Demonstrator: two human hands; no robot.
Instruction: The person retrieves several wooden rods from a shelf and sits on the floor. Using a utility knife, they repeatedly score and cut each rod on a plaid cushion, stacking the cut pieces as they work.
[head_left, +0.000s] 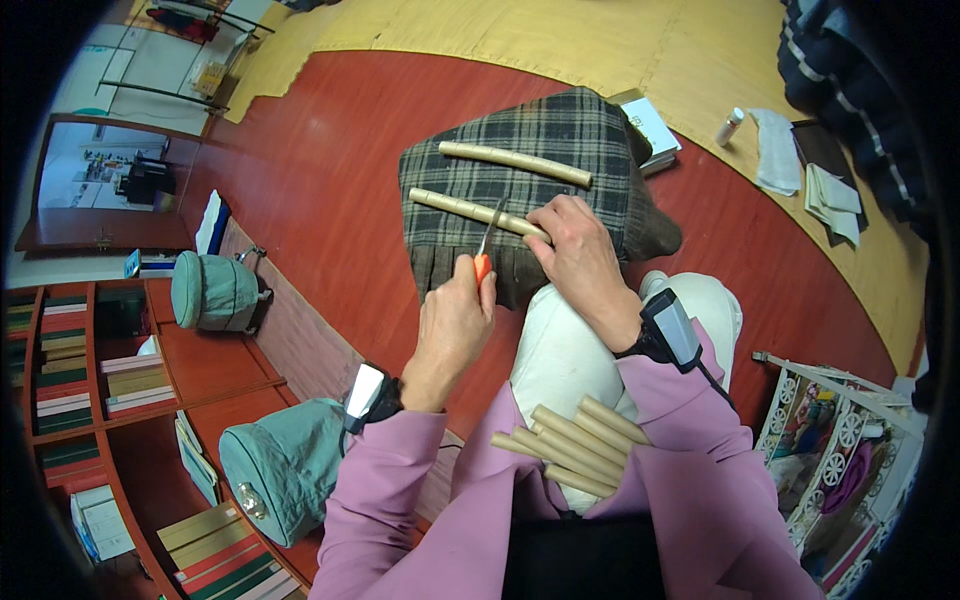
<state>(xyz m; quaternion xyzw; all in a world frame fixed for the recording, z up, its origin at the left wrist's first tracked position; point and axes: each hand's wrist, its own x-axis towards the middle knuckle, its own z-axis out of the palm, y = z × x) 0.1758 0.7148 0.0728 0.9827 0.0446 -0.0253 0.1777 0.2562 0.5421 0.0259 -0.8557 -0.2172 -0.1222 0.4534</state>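
Observation:
My left hand (452, 311) is closed around the orange handle of a small knife (491, 232). Its blade lies across a thin tan tube (456, 205), which has crosswise marks along its length. With thumb and fingers, my right hand (574, 240) grips the right end of this tube on a stool or low seat with a plaid cloth cover (525, 124). Farther back on the cloth rests a second marked tan tube (517, 161), apart from the first. Several plain tan tubes (581, 442) lie in a loose pile on my lap.
White boxes (651, 131) stand behind the covered seat. A bottle (729, 127) and folded cloths (832, 199) are at the right on yellow matting. Two green fabric-covered stools (281, 465) and a red bookshelf (97, 420) stand at left, a white rack (832, 450) at lower right.

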